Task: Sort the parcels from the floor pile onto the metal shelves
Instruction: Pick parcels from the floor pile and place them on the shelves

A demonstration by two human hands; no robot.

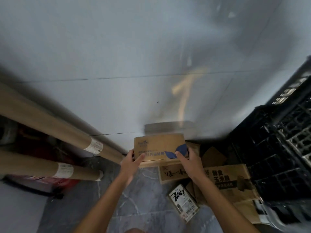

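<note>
Matt brown cardboard box [159,146], matt cardboard tubes [50,126], black plastic lattice crate [276,158], polished veined stone floor [144,199].

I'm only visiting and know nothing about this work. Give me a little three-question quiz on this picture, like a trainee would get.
1. True or false: the left hand and the right hand both grip the cardboard box with the blue leaf print.
2. What stands to the right of the parcels on the floor? A: black plastic crates. B: a red bucket. C: a wooden ladder.
3. Fill in: the long cardboard tubes lie on the person's ____ side.

Key: 1 true; 2 A; 3 left.
</note>
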